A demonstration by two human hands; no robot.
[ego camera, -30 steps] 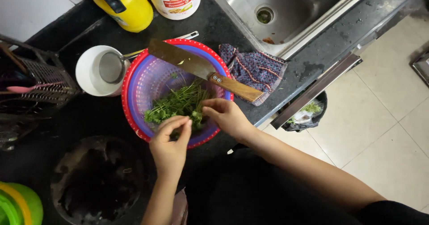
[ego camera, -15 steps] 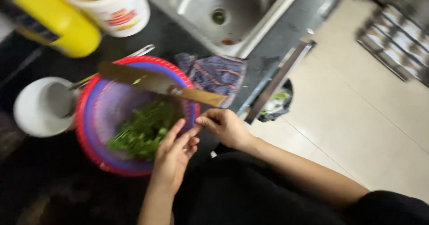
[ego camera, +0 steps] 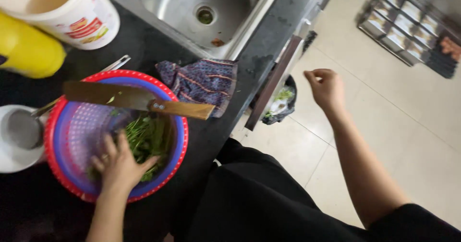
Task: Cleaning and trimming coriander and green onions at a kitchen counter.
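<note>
You stand at a black counter (ego camera: 158, 45) with a steel sink (ego camera: 201, 11) set into it, and pale floor tiles (ego camera: 384, 107) spread out to your right. Against the far wall a rack (ego camera: 408, 26) of small boxes sits on the floor, and a bin (ego camera: 281, 102) holding green scraps hangs just below the counter edge. At the top left are a white tub (ego camera: 72, 11) with a red-and-yellow label and, just beside it, a yellow bottle (ego camera: 29, 50). A white cup (ego camera: 19, 139) touches the left side of a red basin (ego camera: 53, 165), which holds a purple strainer (ego camera: 86, 122) with chopped greens (ego camera: 149, 139) in it. A knife (ego camera: 139, 100) with a wooden handle lies across the rim, and a patterned cloth (ego camera: 204, 81) sits between basin and sink. Your left hand (ego camera: 120, 167) rests in the strainer, fingers spread, touching the greens without gripping them. Your right hand (ego camera: 326, 86) hangs over the floor, well apart from the counter, fingers loosely curled and holding nothing you can see.
</note>
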